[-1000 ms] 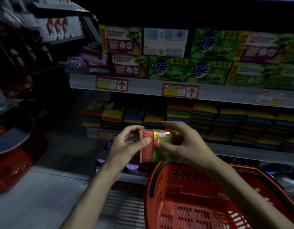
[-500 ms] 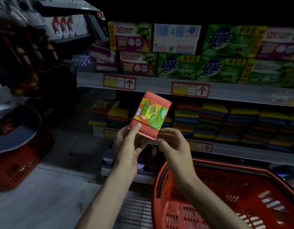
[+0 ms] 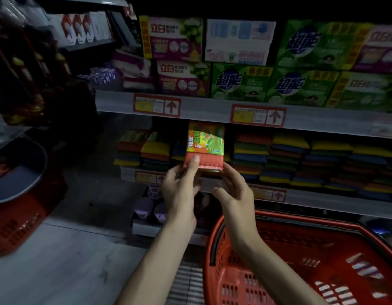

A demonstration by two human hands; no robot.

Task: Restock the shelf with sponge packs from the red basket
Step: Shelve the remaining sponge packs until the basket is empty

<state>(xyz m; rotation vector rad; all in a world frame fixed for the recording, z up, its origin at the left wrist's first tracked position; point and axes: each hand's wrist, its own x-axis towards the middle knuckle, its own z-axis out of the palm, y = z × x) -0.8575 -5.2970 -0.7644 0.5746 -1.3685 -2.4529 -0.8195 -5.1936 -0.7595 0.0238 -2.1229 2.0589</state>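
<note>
A sponge pack (image 3: 205,146) with a red sponge and a green-orange label stands upright in front of the middle shelf (image 3: 311,195). My left hand (image 3: 181,188) pinches its lower left corner, thumb on the front. At the pack's lower right corner my right hand (image 3: 233,194) has its fingertips on the bottom edge, fingers loosely spread. The pack hangs before a gap between stacks of coloured sponge packs (image 3: 300,159). The red basket (image 3: 300,260) sits at lower right, below my right forearm; several packs lie in its far right part.
Boxes of detergent (image 3: 241,82) fill the upper shelf above red price tags (image 3: 258,115). A second red basket (image 3: 19,216) under a grey basin (image 3: 16,172) stands at the left. Purple items sit on the bottom shelf (image 3: 151,205). Grey floor lies lower left.
Both hands lifted the pack from above the basket up and forward toward the sponge shelf, turning it upright. My right hand's grip has loosened to fingertips.
</note>
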